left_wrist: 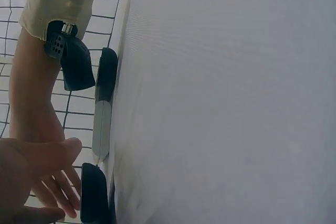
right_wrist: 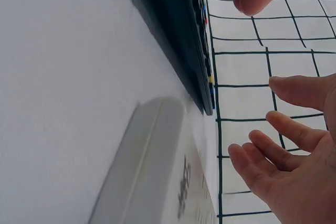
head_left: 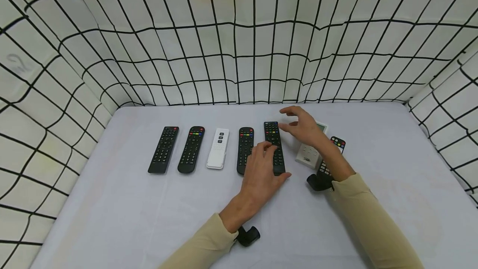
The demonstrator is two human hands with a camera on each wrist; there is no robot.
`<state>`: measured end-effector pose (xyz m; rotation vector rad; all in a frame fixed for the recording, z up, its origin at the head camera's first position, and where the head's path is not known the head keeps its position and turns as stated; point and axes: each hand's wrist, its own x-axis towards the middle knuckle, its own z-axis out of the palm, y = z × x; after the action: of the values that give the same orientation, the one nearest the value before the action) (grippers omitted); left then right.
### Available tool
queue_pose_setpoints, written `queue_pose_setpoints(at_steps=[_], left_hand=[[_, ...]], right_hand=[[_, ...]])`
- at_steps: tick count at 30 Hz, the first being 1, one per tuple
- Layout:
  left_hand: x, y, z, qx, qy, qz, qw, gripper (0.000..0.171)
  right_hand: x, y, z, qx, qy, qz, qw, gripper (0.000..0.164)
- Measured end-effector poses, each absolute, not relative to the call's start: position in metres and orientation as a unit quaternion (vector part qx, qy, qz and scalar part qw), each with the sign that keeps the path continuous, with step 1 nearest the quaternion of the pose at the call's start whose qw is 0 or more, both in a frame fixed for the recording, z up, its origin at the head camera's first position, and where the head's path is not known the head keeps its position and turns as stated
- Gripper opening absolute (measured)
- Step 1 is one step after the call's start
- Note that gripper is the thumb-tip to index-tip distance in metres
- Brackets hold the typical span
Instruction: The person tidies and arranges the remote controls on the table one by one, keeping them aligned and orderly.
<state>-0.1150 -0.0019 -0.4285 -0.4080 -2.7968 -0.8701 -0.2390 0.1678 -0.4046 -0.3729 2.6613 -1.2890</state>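
A long black remote control point(head_left: 272, 133) with coloured buttons lies upright in the row. My left hand point(head_left: 257, 179) hovers over its lower half with loosely bent fingers, thumb apart beside its bottom end. Near its top right corner is my right hand point(head_left: 303, 127), thumb and fingers spread with nothing between them, as the right wrist view also shows of the hand point(right_wrist: 283, 156). Beneath the right hand lies a white air-conditioner remote point(head_left: 308, 155) with a small display, partly covered. A rounded black remote point(head_left: 245, 146) sits left of the long one, its lower part overlapped by the left hand.
Further left stand a white remote point(head_left: 218, 148), a black remote with coloured buttons point(head_left: 191, 149) and a plain black one point(head_left: 163, 150). Another black remote point(head_left: 337, 143) lies slanted under the right wrist. A black-grid net point(head_left: 239, 69) over white walls surrounds the white-covered table point(head_left: 123, 202).
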Motion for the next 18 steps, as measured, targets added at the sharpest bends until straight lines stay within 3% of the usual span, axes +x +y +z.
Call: queue_pose_setpoints(at_steps=[12,18], left_hand=[[-0.118,0.015,-0.427,-0.191,-0.912,-0.348,0.102,0.054],[-0.121,0.023,-0.428,-0.198,-0.91,-0.353,0.092,0.052]], right_hand=[[-0.233,0.195,-0.403,-0.099,0.895,-0.433,0.04,0.048],[-0.231,0.206,-0.402,-0.086,0.9,-0.426,0.024,0.046]])
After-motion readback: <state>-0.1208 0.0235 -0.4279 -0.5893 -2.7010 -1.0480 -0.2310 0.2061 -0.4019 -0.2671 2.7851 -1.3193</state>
